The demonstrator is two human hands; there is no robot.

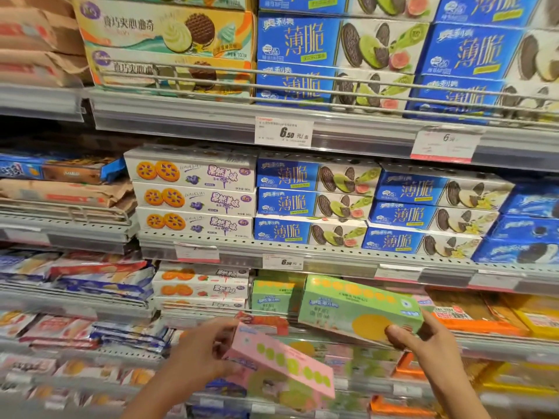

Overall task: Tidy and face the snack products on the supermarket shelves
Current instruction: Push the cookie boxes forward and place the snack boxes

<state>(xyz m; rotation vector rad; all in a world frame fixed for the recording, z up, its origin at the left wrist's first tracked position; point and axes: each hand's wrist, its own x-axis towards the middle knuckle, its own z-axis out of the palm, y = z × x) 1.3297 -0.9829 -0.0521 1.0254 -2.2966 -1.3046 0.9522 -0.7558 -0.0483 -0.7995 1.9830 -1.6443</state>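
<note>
Left hand (202,350) grips pink box (279,362); right hand (423,337) green box (358,308).

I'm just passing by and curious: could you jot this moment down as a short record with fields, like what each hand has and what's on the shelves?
left hand: left hand grips a pink box, tilted
right hand: right hand holds a green box by its lower right corner
green box position: in front of a shelf, tilted
shelf above: stacked blue cookie boxes
price tag: 6.50 tag
</note>
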